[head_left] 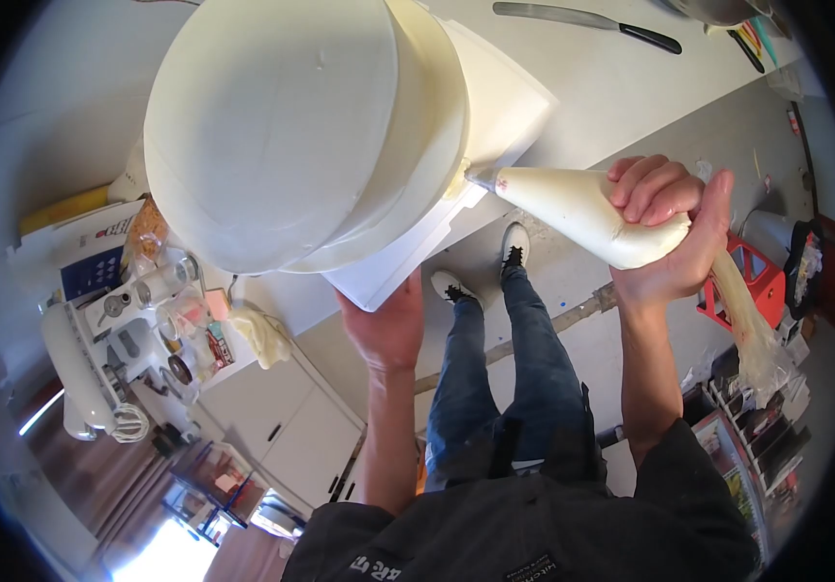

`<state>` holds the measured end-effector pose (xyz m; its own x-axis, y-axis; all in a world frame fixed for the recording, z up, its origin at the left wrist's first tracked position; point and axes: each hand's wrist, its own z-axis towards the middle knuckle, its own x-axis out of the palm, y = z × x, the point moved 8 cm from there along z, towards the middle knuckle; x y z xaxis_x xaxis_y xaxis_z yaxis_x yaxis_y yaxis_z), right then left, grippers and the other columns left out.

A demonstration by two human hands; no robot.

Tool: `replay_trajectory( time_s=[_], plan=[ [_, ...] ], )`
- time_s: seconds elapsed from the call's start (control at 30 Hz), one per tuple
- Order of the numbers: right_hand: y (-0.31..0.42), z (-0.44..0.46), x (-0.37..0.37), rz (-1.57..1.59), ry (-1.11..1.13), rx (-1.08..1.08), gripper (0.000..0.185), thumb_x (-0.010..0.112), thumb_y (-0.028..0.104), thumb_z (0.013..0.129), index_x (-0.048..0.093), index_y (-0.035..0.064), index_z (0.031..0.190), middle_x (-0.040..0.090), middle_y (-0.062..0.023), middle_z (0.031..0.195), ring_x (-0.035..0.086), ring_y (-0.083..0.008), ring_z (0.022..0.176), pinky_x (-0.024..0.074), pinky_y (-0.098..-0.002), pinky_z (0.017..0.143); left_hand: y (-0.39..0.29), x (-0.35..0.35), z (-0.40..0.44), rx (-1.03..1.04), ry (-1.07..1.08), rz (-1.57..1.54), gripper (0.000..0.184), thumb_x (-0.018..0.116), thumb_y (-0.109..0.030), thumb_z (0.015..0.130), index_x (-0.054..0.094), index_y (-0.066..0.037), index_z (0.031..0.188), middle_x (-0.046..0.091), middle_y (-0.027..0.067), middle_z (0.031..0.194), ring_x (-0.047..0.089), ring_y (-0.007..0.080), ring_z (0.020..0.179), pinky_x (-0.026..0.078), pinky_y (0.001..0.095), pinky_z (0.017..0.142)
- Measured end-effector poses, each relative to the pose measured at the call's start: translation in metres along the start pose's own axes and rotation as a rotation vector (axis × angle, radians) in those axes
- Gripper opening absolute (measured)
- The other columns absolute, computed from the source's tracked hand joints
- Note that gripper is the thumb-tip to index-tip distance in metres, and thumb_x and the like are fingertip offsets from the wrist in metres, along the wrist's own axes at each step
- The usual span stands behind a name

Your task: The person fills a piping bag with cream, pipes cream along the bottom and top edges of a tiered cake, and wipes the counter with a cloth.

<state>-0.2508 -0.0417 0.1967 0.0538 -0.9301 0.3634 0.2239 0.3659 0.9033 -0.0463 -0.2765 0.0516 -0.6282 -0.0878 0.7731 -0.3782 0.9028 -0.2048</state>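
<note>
A tall round cake [272,136], coated in smooth pale cream, stands on a white square cake board [514,102]. My right hand [670,223] is wrapped around a piping bag [573,209] full of pale cream, its twisted tail hanging down behind the wrist. The metal piping tip [481,177] points at the lower edge of the cake, where a little piped cream [457,180] shows. From below, my left hand [386,325] holds the near corner of the board; most of its fingers are hidden under it.
A palette knife [587,21] lies on the white worktop [621,92] at the far right. To the left are a white stand mixer [88,364], jars, a pale cloth [260,337] and packages. A red stool-like object [752,286] stands on the floor at right.
</note>
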Motion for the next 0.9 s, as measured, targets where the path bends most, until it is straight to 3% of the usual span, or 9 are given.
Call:
replay_trajectory(
  time_s=[0.47,0.67,0.9],
  plan=[
    [-0.003,0.004,0.0,0.037,-0.074,0.049,0.057,0.02,0.029,0.108,0.039,0.0067,0.059,0.043,-0.0094,0.055,0.044,-0.0223,0.057,0.0459,-0.0431,0.072,-0.006,-0.005,-0.001,0.019,0.056,-0.013,0.039,0.041,-0.03,0.103,0.058,-0.006,0.129,0.059,0.0085,0.137,0.05,0.0265,0.132,0.032,0.0449,0.118],
    [-0.001,-0.001,-0.001,0.116,0.078,0.062,0.059,0.018,0.031,0.108,0.042,0.0055,0.06,0.047,-0.012,0.055,0.05,-0.0245,0.055,0.0502,-0.0445,0.072,-0.009,-0.009,0.0,0.027,0.066,-0.015,0.04,0.041,-0.03,0.103,0.057,-0.005,0.13,0.056,0.0088,0.139,0.048,0.0267,0.134,0.031,0.0452,0.119],
    [-0.014,-0.006,0.001,0.085,0.059,0.111,0.059,0.018,0.032,0.108,0.041,0.0049,0.061,0.047,-0.0124,0.056,0.05,-0.0249,0.056,0.0502,-0.0447,0.073,-0.01,-0.014,0.0,0.004,0.1,-0.019,0.04,0.041,-0.031,0.103,0.057,-0.006,0.13,0.058,0.0086,0.136,0.05,0.0272,0.132,0.032,0.0453,0.118]
  ],
)
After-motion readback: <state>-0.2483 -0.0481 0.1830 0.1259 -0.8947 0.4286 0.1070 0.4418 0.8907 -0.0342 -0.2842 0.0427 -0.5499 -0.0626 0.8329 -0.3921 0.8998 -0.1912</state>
